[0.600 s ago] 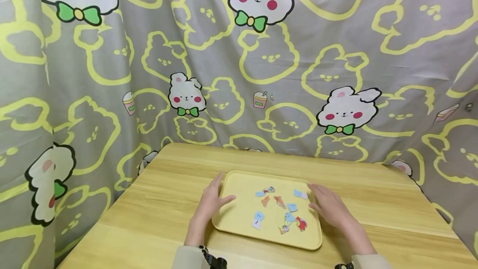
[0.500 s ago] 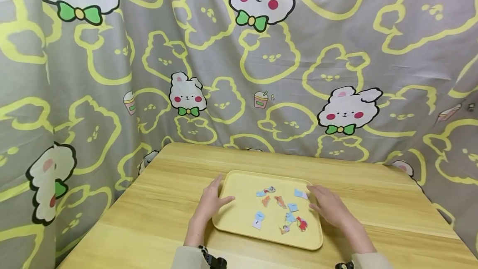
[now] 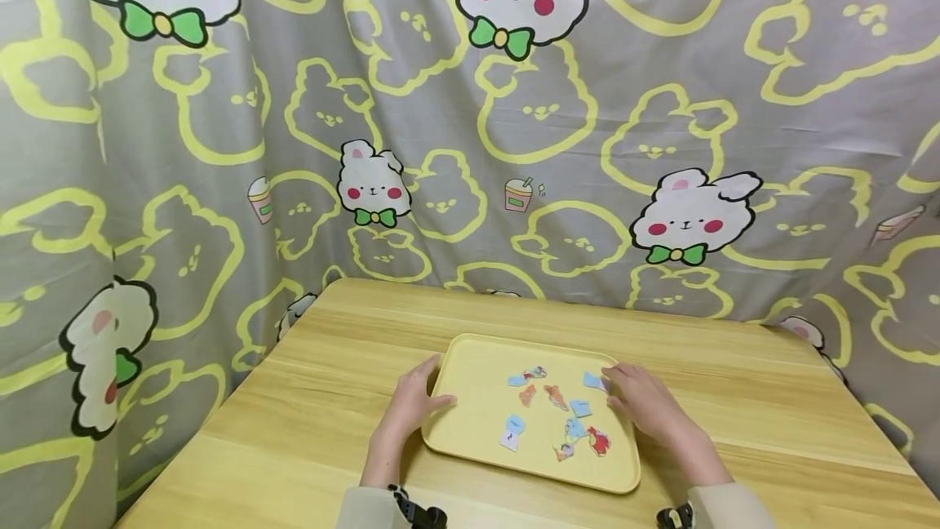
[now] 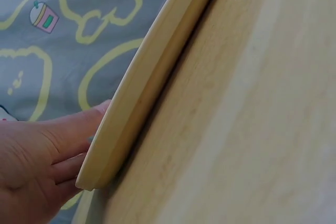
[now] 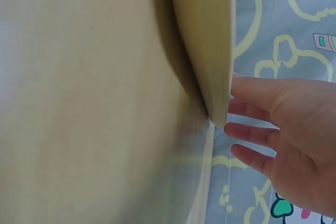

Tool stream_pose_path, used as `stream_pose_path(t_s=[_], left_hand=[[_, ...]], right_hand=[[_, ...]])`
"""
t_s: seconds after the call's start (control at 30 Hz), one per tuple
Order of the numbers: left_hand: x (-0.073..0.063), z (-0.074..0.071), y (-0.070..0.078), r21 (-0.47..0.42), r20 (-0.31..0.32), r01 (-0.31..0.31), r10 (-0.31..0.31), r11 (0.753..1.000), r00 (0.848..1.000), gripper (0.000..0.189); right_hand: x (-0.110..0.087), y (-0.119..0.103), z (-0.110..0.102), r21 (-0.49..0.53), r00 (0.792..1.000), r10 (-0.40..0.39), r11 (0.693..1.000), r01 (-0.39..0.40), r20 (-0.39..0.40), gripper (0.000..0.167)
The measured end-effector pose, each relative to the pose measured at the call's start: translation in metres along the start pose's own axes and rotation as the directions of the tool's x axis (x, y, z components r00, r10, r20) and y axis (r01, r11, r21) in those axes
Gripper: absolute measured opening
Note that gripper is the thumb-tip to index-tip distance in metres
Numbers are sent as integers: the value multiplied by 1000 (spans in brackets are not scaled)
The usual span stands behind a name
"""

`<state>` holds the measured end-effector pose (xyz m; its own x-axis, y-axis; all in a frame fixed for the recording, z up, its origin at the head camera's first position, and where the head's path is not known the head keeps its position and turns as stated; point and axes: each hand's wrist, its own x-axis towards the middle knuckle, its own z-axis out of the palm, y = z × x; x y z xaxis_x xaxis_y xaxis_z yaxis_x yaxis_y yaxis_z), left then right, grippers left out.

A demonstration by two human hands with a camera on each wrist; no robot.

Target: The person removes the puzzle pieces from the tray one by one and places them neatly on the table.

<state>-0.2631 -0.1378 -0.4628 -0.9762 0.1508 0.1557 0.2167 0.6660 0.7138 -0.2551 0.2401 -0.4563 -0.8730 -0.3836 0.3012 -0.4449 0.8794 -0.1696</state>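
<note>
A pale yellow rectangular tray (image 3: 470,366) lies on the wooden table, with small, colourful cut-out paper pieces (image 3: 554,396) scattered on it. My left hand (image 3: 411,402) grips the tray's left side, thumb over the rim and fingers along the outside. In the left wrist view, the left fingers (image 4: 71,169) pass behind the tray wall and their tips are hidden. At the opposite side, my right hand (image 3: 649,402) holds the tray's edge between thumb and fingers. The right wrist view shows the right fingers (image 5: 254,135) slightly bent and spread, with tips right at the tray's corner.
Wood-grain table top (image 3: 352,333) surrounds the tray on all sides. A grey curtain (image 3: 433,121) printed with yellow outlines and white rabbits hangs behind the table and along its sides. Dark straps sit at both wrists below beige sleeves (image 3: 370,506).
The left fingers and thumb have drawn in closer around the tray's left edge. My right fingers have moved slightly inward at the right rim. The head view has shifted a little.
</note>
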Motion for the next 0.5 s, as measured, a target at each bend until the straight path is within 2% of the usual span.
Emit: stream_pose_path(t_s=[0.23, 0.5], left_hand=[[-1, 3, -6, -4, 20, 43, -43, 999, 999, 72], [2, 2, -11, 16, 24, 33, -33, 999, 999, 64]], right_hand=[[9, 6, 6, -87, 999, -47, 995, 46, -8, 32], [18, 8, 9, -125, 998, -65, 990, 62, -16, 22]])
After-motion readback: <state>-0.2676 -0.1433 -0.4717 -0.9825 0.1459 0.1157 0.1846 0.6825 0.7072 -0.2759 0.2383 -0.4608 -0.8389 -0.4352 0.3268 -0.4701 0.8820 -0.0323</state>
